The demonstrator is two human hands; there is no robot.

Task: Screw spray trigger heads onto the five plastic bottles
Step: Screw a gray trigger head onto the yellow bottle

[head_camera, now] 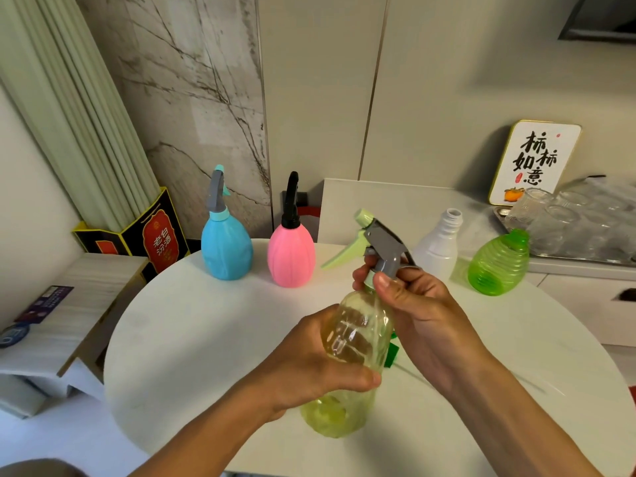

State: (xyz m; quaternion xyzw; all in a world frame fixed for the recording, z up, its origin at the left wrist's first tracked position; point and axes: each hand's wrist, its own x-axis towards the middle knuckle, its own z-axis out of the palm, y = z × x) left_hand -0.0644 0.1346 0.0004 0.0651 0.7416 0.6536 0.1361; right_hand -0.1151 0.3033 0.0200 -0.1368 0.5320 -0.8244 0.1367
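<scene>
Head view: left hand (320,366) grips yellow bottle (347,359) mid-table; right hand (413,315) pinches its trigger head (382,246).

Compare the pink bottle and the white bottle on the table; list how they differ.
The pink bottle carries a black trigger head; the white bottle has a bare, open threaded neck. The pink bottle is rounded and ribbed; the white bottle is smooth with sloping shoulders. Both stand upright on the white table, untouched by either hand.

Along the round white table's (206,339) far edge stand a blue bottle (226,247) with grey-and-turquoise head, a pink bottle (291,259) with black head, a white bottle (437,251) and a ribbed green bottle (499,265). The held bottle (354,339) is translucent yellow-green, its trigger head (377,241) grey and pale green.
</scene>
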